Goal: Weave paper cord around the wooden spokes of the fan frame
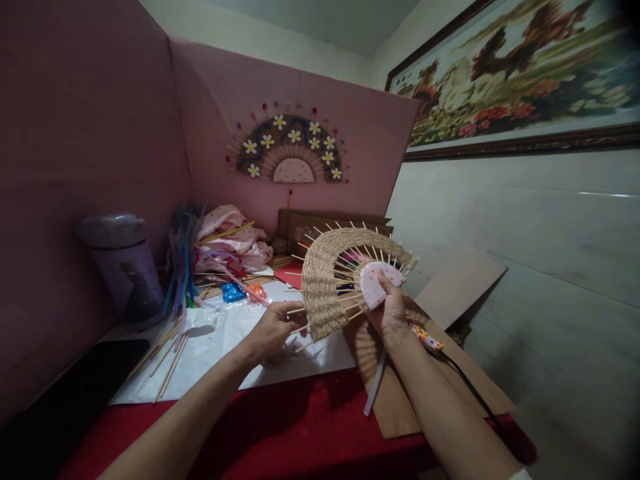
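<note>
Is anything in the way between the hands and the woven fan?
Nothing visible is. The right hand holds the woven fan by its spotted piece, and the left hand is at the stick ends on its left side.

On my feed, the fan (367, 283) hides most fingers of my right hand (394, 312); the top edge crops the painting (525, 73).

Looks rough and matt on the woven fan (321, 287). Shows matt red cloth (280, 427) along the table's (320, 387) front edge.
</note>
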`<state>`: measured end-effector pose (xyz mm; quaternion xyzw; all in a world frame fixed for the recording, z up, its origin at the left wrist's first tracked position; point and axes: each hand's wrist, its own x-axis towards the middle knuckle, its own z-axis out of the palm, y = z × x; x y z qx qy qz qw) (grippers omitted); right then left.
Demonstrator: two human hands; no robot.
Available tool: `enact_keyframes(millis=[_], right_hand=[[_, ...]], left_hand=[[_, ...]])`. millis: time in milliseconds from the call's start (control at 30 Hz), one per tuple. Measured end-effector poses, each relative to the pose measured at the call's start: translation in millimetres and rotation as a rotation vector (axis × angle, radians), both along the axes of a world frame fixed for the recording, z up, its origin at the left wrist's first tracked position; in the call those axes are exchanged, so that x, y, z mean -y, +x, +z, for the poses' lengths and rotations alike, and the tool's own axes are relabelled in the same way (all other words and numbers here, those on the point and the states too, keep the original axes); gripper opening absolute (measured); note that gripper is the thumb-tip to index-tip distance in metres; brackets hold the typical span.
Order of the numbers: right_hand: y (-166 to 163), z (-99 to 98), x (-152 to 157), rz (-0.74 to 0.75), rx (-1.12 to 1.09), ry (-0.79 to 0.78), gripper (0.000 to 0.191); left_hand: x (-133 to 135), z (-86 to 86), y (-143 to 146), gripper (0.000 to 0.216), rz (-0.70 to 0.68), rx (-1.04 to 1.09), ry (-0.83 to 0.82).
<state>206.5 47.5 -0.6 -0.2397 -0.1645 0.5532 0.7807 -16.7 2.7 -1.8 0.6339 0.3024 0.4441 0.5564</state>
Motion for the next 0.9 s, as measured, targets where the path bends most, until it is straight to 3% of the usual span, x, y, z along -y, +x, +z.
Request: enact_keyframes(millis=[167,367,567,900], right_hand=[[-0.3,-0.5,-0.4,-0.003,0.0,0.011,0.016],[1.5,-1.6,-1.2,0.005,0.011,0.013,0.017],[1.0,-1.8,-1.4,-0.007,-0.018,0.004,0.016],[0.2,0.4,-0.7,-0.013,0.002,0.045,0.012]], left_hand=[[2.1,0.7,0.3,0.009,0.018,-0.083,0.139],[6.2,2.7,0.9,0.021,-0.006,-0.121,-0.011],[7.7,6.8,3.1,0.026,0.024,-0.016,-0.1],[6.3,2.2,-1.0,0.026,-0.017,0.037,-0.112]])
